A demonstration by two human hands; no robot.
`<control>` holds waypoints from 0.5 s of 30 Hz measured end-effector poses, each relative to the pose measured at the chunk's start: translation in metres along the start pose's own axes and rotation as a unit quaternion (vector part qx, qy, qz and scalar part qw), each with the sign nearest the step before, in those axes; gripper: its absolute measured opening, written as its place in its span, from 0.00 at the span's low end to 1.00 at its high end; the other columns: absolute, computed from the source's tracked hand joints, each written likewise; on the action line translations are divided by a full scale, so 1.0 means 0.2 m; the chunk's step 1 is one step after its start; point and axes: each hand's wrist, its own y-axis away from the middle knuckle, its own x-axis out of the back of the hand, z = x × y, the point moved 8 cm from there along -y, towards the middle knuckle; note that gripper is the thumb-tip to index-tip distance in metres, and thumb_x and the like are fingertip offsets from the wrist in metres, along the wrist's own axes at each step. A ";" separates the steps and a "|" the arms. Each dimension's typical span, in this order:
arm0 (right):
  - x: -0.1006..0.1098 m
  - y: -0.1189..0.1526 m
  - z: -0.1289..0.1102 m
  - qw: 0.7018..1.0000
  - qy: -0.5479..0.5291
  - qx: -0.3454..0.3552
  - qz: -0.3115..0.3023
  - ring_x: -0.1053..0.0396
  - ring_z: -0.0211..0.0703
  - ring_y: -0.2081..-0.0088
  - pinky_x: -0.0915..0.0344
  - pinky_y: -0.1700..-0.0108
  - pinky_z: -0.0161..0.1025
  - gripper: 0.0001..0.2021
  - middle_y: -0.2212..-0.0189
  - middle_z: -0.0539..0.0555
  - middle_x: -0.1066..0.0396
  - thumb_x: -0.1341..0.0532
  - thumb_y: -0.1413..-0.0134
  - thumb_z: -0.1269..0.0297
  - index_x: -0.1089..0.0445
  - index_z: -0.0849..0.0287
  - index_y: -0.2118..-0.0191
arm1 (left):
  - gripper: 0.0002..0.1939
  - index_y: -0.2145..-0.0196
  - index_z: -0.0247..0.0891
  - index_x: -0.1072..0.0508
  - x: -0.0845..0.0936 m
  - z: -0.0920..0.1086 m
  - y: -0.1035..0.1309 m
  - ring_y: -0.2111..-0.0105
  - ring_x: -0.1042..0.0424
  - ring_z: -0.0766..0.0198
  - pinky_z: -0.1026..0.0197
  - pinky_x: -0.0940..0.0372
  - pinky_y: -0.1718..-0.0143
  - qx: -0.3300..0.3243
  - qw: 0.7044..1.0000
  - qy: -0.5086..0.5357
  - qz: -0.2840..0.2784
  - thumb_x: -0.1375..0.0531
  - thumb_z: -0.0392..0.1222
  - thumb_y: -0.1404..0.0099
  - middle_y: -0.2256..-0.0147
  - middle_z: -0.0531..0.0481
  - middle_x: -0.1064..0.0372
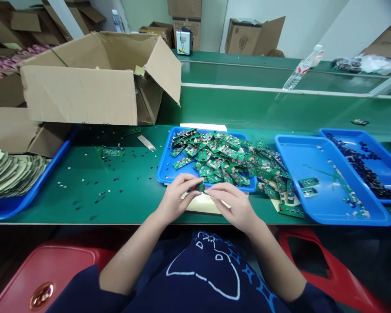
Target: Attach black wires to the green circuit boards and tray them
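Circuit board [200, 187] pinched by left fingers [188, 184], right fingers [219, 190] alongside, hold unclear, bottle label [303, 66] illegible

Layout of the counter [63, 187], left to right.
At far left, the left tray [35, 196] carries stacked sheets [18, 174]; a cardboard box [81, 95] stands to its rear. Loose parts [101, 194] lie scattered between there and the central tray [164, 167]. Circuit boards [220, 152] are heaped in the central tray and extend past its right rim onto the counter, up to the right tray [316, 158], which contains two separate boards [309, 182]. The far-right tray [387, 152], partly behind it, contains small components [361, 163]. A bottle [301, 70] stands at the rear, right of centre.
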 end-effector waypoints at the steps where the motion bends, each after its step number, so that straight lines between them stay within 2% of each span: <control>1: -0.01 0.01 0.05 0.998 -0.038 -0.046 0.000 0.29 0.43 0.62 0.31 0.60 0.43 0.09 0.63 0.57 0.27 0.43 0.45 0.69 0.30 0.56 0.58 | 0.16 0.51 0.41 0.32 0.01 0.00 0.00 0.60 0.32 0.61 0.57 0.32 0.59 -0.003 1.000 -0.012 0.016 0.44 0.37 0.36 0.61 0.45 0.33; 3: -0.03 0.04 0.16 0.976 -0.149 -0.161 0.011 0.28 0.41 0.68 0.29 0.65 0.41 0.09 0.67 0.56 0.27 0.44 0.43 0.62 0.30 0.58 0.61 | 0.17 0.50 0.43 0.32 0.03 0.02 0.00 0.58 0.32 0.61 0.55 0.33 0.57 -0.028 0.998 -0.029 0.038 0.43 0.35 0.37 0.59 0.45 0.34; 6: -0.13 0.07 0.24 0.905 -0.318 -0.283 -0.016 0.30 0.38 0.77 0.31 0.74 0.36 0.18 0.77 0.53 0.29 0.47 0.43 0.51 0.31 0.61 0.71 | 0.19 0.50 0.45 0.32 0.04 0.07 0.00 0.57 0.33 0.61 0.54 0.34 0.54 -0.088 0.994 -0.045 0.049 0.42 0.33 0.39 0.57 0.46 0.34; 8: -0.18 0.07 0.22 0.873 -0.374 -0.310 -0.048 0.31 0.37 0.78 0.31 0.75 0.36 0.19 0.79 0.52 0.30 0.43 0.46 0.49 0.32 0.61 0.74 | 0.20 0.50 0.45 0.33 0.03 0.10 -0.01 0.56 0.33 0.61 0.54 0.34 0.54 -0.115 0.991 -0.054 0.047 0.42 0.32 0.39 0.57 0.46 0.35; 10: -0.20 0.06 0.19 0.857 -0.398 -0.323 -0.050 0.32 0.35 0.79 0.32 0.74 0.35 0.16 0.81 0.49 0.31 0.38 0.51 0.52 0.33 0.61 0.75 | 0.20 0.50 0.44 0.33 0.02 0.11 -0.01 0.56 0.33 0.61 0.55 0.33 0.55 -0.123 0.989 -0.062 0.045 0.41 0.31 0.39 0.57 0.45 0.35; 12: -0.21 0.06 0.18 0.839 -0.426 -0.336 -0.042 0.33 0.34 0.79 0.33 0.74 0.34 0.15 0.81 0.48 0.32 0.35 0.54 0.54 0.34 0.61 0.76 | 0.21 0.49 0.44 0.33 0.02 0.10 -0.01 0.58 0.32 0.62 0.57 0.32 0.58 -0.112 0.991 -0.061 0.044 0.41 0.31 0.39 0.58 0.45 0.34; 15: -0.25 0.07 0.17 0.790 -0.490 -0.364 -0.054 0.35 0.32 0.82 0.36 0.78 0.31 0.16 0.83 0.47 0.34 0.35 0.55 0.53 0.35 0.61 0.78 | 0.19 0.49 0.43 0.33 0.02 0.09 -0.02 0.61 0.31 0.64 0.60 0.31 0.62 -0.083 0.995 -0.034 0.044 0.42 0.33 0.38 0.60 0.46 0.34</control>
